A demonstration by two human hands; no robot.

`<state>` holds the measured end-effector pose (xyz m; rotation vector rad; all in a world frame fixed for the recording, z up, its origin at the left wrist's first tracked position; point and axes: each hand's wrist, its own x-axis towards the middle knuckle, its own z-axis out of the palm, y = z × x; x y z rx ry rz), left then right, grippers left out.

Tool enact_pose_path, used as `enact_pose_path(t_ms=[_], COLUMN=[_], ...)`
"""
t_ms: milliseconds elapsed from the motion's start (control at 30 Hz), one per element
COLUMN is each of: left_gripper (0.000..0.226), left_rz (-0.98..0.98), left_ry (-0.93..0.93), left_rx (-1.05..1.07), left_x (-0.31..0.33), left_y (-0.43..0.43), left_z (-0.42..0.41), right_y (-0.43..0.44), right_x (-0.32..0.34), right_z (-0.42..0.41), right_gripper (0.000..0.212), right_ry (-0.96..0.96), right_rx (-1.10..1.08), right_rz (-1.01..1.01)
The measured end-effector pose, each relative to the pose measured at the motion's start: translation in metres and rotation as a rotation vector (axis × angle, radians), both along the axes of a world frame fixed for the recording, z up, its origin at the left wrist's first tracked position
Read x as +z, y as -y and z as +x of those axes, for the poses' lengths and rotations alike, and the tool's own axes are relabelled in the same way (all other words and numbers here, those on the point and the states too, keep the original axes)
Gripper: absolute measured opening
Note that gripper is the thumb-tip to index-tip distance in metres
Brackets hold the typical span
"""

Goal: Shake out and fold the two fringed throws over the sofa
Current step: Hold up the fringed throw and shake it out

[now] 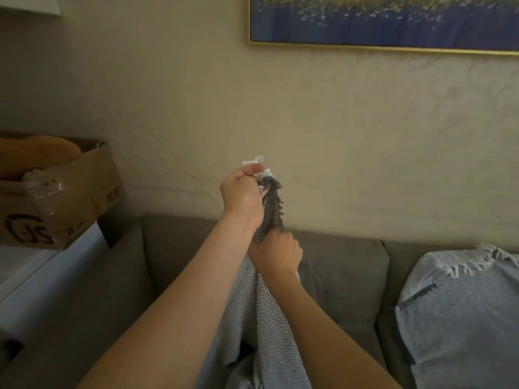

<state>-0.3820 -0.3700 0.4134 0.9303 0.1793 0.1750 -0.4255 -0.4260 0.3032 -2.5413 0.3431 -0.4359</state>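
Both hands are raised in front of the grey sofa (339, 279), close together and one above the other. The left hand (242, 193) is the higher one; its thumb and fingers pinch the top corner of a pale waffle-weave throw (271, 318), where a tuft of dark grey fringe (271, 209) hangs beside the palm and a few white strands poke out above the fingertips. The right hand (276, 255) sits just below, fingers curled round the gathered cloth under the fringe. From the two hands the throw drops in long bunched folds between the forearms, down toward the near edge of the view in front of the sofa's left back cushion. The second throw (460, 313), light blue with a pale fringe along its far edge, lies spread over the seat and back at the right end of the sofa, well apart from the hands. At far left an open cardboard box (70, 203) with crumpled clear plastic inside rests on a white surface (36, 279) beside the sofa arm. A gold-framed blue and yellow painting (384, 23) hangs on the beige wall above.
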Motion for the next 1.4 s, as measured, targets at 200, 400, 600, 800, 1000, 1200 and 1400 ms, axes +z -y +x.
enact_pose_path(t_ms=[200, 400, 600, 800, 1000, 1200, 1400], left_gripper=[0.050, 0.058, 0.057, 0.050, 0.051, 0.055, 0.051], left_rz=[0.003, 0.016, 0.041, 0.171, 0.263, 0.327, 0.442], left_ry=[0.058, 0.071, 0.012, -0.038, -0.079, -0.036, -0.065], left_rx=[0.015, 0.119, 0.258, 0.326, 0.323, 0.318, 0.282], left_x=[0.001, -0.005, -0.016, -0.014, -0.028, -0.024, -0.038], left_y=[-0.008, -0.026, -0.051, -0.049, -0.048, -0.049, -0.047], left_z=[0.004, 0.013, 0.032, 0.024, 0.027, 0.029, 0.019], right_y=[-0.021, -0.015, 0.022, 0.057, 0.074, 0.058, 0.040], right_x=[-0.002, -0.031, -0.033, -0.014, 0.017, -0.002, -0.017], right_z=[0.002, 0.000, 0.001, 0.011, 0.010, -0.005, -0.017], right_gripper=[0.030, 0.016, 0.017, 0.017, 0.023, 0.022, 0.004], right_ry=[0.104, 0.400, 0.358, 0.216, 0.067, 0.087, 0.204], right_rx=[0.012, 0.240, 0.339, 0.432, 0.493, 0.307, 0.156], right_rz=[-0.055, -0.024, 0.483, 0.500, 0.091, 0.837, 0.663])
